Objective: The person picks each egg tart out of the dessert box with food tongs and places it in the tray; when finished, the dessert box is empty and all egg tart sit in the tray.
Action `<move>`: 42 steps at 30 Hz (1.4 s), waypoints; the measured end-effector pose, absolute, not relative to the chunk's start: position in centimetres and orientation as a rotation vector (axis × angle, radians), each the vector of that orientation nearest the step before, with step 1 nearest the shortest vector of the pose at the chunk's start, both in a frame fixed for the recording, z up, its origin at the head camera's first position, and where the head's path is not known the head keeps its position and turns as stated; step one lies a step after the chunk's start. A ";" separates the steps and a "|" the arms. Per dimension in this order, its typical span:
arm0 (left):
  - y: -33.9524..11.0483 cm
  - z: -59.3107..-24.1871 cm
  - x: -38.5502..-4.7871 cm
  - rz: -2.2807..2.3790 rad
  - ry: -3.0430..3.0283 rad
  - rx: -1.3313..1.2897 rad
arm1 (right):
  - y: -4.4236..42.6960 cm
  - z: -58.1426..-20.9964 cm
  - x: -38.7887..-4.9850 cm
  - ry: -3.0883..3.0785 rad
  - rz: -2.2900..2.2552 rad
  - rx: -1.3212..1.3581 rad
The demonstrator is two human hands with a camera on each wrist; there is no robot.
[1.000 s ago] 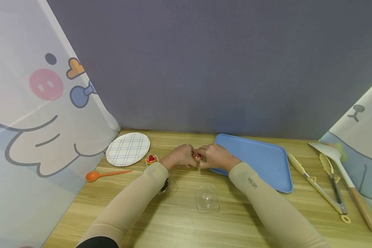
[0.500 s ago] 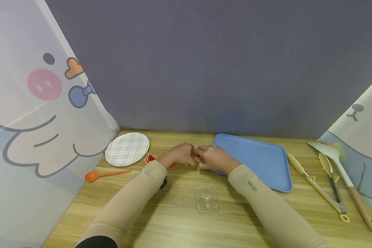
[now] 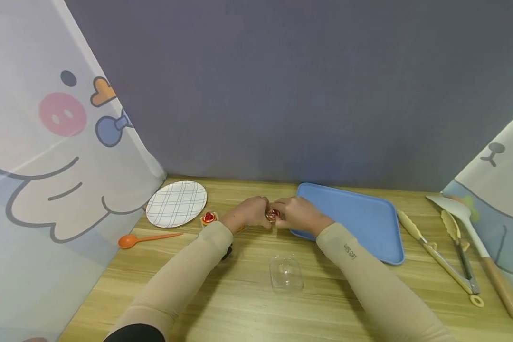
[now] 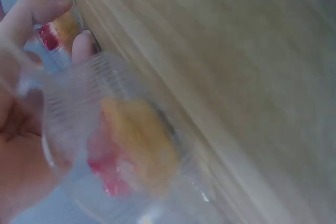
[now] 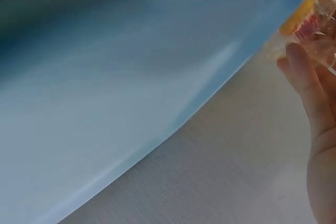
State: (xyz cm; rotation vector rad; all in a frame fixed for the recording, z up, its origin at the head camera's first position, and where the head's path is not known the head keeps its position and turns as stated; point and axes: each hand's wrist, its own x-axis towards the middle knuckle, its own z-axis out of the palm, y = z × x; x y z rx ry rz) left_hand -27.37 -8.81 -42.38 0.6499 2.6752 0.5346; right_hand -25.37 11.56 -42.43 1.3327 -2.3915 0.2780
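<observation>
A small red-topped tart in clear plastic (image 3: pixel 273 215) is between the two hands at the middle of the table. My left hand (image 3: pixel 253 212) grips its left side, and my right hand (image 3: pixel 298 215) holds the right side with bent fingers. In the left wrist view that tart (image 4: pixel 59 34) is near the fingertips, while another tart in a clear box (image 4: pixel 139 148) fills the foreground below the left hand (image 4: pixel 23 166). The right wrist view has the held tart (image 5: pixel 305 22) at the upper right, touched by the right hand (image 5: pixel 317 98).
A tart (image 3: pixel 208 218) lies left of the left wrist, near a checked plate (image 3: pixel 176 204) and an orange spoon (image 3: pixel 128 241). A clear plastic piece (image 3: pixel 286 274) lies in front. Rightward are a blue tray (image 3: pixel 355 218), tongs (image 3: pixel 436 256) and a white turner (image 3: pixel 474 228).
Both hands stay in nearly the same place, still holding the tart. It has turned slightly between the fingers, and more of its shiny clear cover shows.
</observation>
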 end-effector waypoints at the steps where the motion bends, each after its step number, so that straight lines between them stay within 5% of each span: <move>1: -8.8 -42.3 -27.4 0.538 2.674 0.648 | 11.6 -42.3 -25.4 -2.409 0.311 1.335; 10: -8.9 -42.3 -27.7 0.546 2.649 0.649 | 12.3 -41.2 -25.5 -2.647 0.450 1.305; 21: -8.7 -42.3 -28.1 0.455 2.648 0.673 | 14.9 -40.7 -28.3 -3.054 1.463 0.839; 42: -8.9 -41.6 -27.9 0.459 2.613 0.651 | 14.2 -41.5 -29.4 -2.884 1.672 0.588</move>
